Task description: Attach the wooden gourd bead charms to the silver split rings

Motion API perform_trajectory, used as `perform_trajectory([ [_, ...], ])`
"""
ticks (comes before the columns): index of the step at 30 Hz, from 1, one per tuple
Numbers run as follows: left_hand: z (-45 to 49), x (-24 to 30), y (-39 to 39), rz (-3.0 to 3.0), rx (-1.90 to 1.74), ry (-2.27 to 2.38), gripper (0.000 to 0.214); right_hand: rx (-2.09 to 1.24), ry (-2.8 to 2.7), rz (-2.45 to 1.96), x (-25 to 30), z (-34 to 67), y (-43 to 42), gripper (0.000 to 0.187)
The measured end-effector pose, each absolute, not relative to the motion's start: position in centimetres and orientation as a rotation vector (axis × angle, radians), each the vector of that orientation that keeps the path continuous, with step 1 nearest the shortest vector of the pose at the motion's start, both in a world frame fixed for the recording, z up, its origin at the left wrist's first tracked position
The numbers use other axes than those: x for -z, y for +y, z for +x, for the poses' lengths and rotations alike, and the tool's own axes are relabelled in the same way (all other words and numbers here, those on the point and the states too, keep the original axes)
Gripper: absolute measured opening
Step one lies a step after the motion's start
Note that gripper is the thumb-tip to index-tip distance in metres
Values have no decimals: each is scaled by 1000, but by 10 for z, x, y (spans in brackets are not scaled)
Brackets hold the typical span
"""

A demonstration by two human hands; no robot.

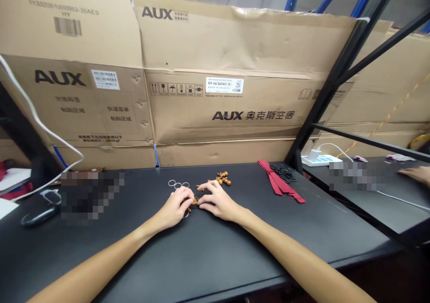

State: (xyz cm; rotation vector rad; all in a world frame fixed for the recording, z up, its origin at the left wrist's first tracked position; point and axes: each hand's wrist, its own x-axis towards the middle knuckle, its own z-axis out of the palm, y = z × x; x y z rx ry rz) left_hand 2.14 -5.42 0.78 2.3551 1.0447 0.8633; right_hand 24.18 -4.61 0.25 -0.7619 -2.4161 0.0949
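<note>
My left hand (175, 207) and my right hand (218, 201) rest on the black table (201, 258), fingertips meeting. Between them they pinch a small brown wooden piece (195, 201), and a metal ring shows under the left fingers. Just beyond lie three loose metal key rings (178, 185) and a small pile of brown wooden gourd charms (220, 178). Both hands have their fingers curled and pressed together on the small piece.
Red ribbons (280, 183) and a heap of small black parts (284, 173) lie to the right. AUX cardboard boxes (218, 92) wall the back. A black mouse-like object (36, 214) sits far left. Another person's hand (414, 174) rests on the neighbouring table past a black frame post (322, 101).
</note>
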Motion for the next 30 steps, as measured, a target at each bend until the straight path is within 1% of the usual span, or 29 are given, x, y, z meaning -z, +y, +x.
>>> perform_trajectory([
  [8, 26, -13, -64, 2455, -765, 1041, 21, -143, -2407, -735, -6, 234, -54, 10],
  [16, 27, -11, -68, 2569, -782, 1037, 22, -268, -2350, -802, -9, 229, -59, 14],
  [20, 28, -15, -69, 2550, -776, 1042, 21, -274, -2343, -801, -8, 231, -57, 14],
  [23, 27, -15, -66, 2463, -789, 1068, 20, -192, -2386, -752, -8, 237, -54, 10],
  [30, 22, -10, -57, 2370, -789, 1029, 22, 142, -2516, -660, -11, 245, -53, 14],
])
